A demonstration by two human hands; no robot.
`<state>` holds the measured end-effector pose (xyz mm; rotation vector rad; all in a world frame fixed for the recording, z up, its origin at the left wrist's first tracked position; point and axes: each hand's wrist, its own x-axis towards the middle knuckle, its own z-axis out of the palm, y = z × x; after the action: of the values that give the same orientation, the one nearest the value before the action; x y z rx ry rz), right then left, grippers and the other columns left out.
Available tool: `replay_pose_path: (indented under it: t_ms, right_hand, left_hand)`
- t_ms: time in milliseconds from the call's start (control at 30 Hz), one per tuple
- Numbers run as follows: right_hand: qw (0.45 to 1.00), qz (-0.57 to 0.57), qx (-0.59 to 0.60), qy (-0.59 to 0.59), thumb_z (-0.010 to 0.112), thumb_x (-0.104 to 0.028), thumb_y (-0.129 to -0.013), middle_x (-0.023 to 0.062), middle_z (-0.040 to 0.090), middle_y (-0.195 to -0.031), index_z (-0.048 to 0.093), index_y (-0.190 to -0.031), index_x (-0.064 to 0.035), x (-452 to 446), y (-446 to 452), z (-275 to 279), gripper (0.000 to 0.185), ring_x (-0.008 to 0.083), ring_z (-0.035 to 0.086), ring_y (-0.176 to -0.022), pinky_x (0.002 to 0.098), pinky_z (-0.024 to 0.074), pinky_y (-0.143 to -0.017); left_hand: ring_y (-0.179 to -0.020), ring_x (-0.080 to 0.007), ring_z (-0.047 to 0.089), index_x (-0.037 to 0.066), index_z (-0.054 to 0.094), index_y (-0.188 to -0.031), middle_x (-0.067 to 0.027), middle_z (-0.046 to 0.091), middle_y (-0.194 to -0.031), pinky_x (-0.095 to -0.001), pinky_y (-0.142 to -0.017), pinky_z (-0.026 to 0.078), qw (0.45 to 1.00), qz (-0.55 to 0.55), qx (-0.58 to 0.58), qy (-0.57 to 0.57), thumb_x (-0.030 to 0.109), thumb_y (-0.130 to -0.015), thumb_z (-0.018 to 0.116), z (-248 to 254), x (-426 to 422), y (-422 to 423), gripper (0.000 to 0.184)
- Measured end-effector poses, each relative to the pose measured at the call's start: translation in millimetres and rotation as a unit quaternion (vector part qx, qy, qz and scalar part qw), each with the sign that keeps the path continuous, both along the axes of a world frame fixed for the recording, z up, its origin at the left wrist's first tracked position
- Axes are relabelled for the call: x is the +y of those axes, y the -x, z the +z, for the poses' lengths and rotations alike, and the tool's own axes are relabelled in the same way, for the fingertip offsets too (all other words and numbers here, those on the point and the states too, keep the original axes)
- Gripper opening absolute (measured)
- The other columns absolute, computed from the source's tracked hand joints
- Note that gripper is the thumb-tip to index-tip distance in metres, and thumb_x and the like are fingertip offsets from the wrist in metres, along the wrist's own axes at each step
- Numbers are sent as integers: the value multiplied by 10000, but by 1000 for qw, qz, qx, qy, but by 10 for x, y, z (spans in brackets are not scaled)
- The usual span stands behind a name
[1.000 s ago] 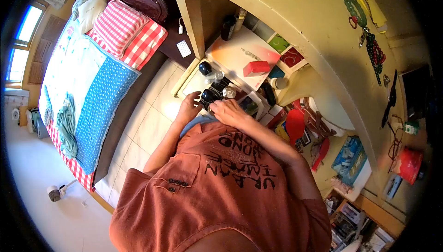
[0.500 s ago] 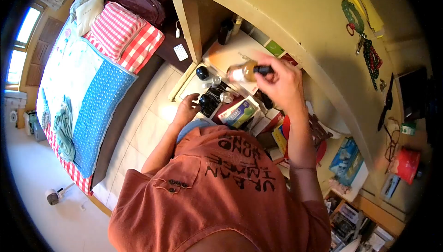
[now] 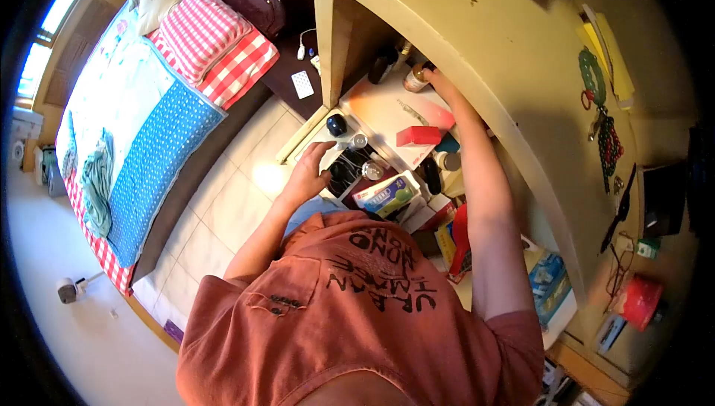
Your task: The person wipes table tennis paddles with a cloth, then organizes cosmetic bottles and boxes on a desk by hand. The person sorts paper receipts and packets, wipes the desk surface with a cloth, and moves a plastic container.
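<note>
Reaching into the shelf recess, my right hand [image 3: 435,78] is closed around the black-capped top of an amber bottle [image 3: 415,80] with a pale label. The bottle is at the back of a white and orange box [image 3: 380,104], close to a dark bottle [image 3: 383,66]. My left hand [image 3: 307,175] has its fingers apart and holds nothing I can see. It is beside an open drawer [image 3: 304,142] that contains a round black object [image 3: 337,125], clear-capped containers [image 3: 371,171] and dark cables.
A red box [image 3: 418,136] sits on the near end of the white and orange box. Nearer my body lies a green and blue carton [image 3: 386,196]. The yellow cabinet edge [image 3: 477,82] curves over my right arm. A bed [image 3: 167,130] stands to the left.
My right hand has carried the amber bottle away from me, deeper into the recess. The red box now shows. My left hand has moved slightly forward along the drawer.
</note>
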<state>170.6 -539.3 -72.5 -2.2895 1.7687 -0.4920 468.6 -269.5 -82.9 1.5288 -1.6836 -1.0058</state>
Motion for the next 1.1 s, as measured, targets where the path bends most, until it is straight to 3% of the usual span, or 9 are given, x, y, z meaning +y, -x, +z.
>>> replay_pose_path:
  t_ms: [200, 367, 667, 833, 933, 1000, 1033, 1067, 1100]
  right_hand:
    - [992, -59, 33, -106, 727, -330, -779, 161, 650, -812, 665, -917, 6, -133, -103, -126, 368, 322, 627, -763, 434, 495, -731]
    - [998, -38, 49, -13, 734, -311, -769, 169, 644, -801, 654, -947, 8, -296, -67, -372, 373, 319, 620, -776, 431, 486, -739]
    - [997, -32, -59, -40, 760, -264, -749, 153, 636, -794, 635, -962, 12, -386, 55, -653, 370, 296, 600, -758, 415, 481, -728]
    - [997, -53, -51, -18, 767, -213, -752, 138, 644, -795, 627, -944, 17, -84, -42, -290, 331, 271, 617, -753, 399, 488, -719]
    - [954, 10, -300, -15, 739, -152, -781, 108, 650, -791, 629, -947, -3, 669, -434, 326, 249, 233, 635, -722, 364, 503, -674]
    - [962, 107, -246, 46, 696, -99, -811, 86, 659, -797, 633, -970, -24, 880, -597, 231, 187, 202, 644, -691, 333, 513, -634]
    - [964, 108, -236, -62, 676, -89, -824, 78, 661, -793, 635, -1011, -42, 1242, -809, 539, 197, 188, 648, -686, 327, 522, -625]
    - [940, 128, -247, -196, 649, -71, -795, 154, 659, -977, 619, -1044, -60, 1513, -963, 724, 250, 288, 655, -905, 387, 525, -767]
    - [944, 243, -200, -96, 651, -66, -782, 156, 641, -1005, 612, -1078, -68, 1663, -1008, 466, 298, 310, 644, -942, 408, 524, -788]
  left_hand:
    - [-1136, -350, 550, -6, 524, -1270, -206, 542, -1192, -385, -988, 447, 999, -9, 20, -43, -59, -663, 543, -11, -19, 28, 609]
    - [-1109, -296, 573, 9, 517, -1282, -172, 563, -1175, -378, -971, 469, 995, 2, 63, -84, -84, -659, 600, -165, 118, 55, 636]
    - [-1157, -352, 538, 36, 452, -1343, -189, 514, -1241, -376, -993, 456, 995, -45, 27, -90, -7, -652, 715, -119, 206, 54, 741]
    - [-1143, -358, 547, 42, 456, -1336, -184, 528, -1228, -383, -970, 469, 995, -33, 8, -95, 45, -630, 794, -333, 231, 100, 782]
    - [-1133, -360, 556, 42, 475, -1320, -182, 548, -1216, -382, -970, 468, 997, -21, -4, -76, 61, -617, 820, -550, 234, 80, 783]
    - [-1131, -368, 555, 45, 502, -1293, -179, 568, -1204, -386, -966, 469, 994, 6, 50, -94, 70, -607, 832, -626, 230, 66, 761]
    - [-1131, -368, 555, 45, 502, -1293, -179, 568, -1204, -386, -966, 469, 994, 6, 49, -94, 70, -607, 832, -681, 229, 62, 761]
    - [-1128, -374, 556, 51, 513, -1283, -182, 571, -1205, -391, -960, 471, 996, 4, 49, -71, 70, -601, 835, -745, 228, 63, 755]
    - [-1126, -379, 556, 58, 523, -1274, -184, 575, -1205, -396, -954, 473, 998, 0, 49, -47, 71, -595, 839, -801, 226, 68, 748]
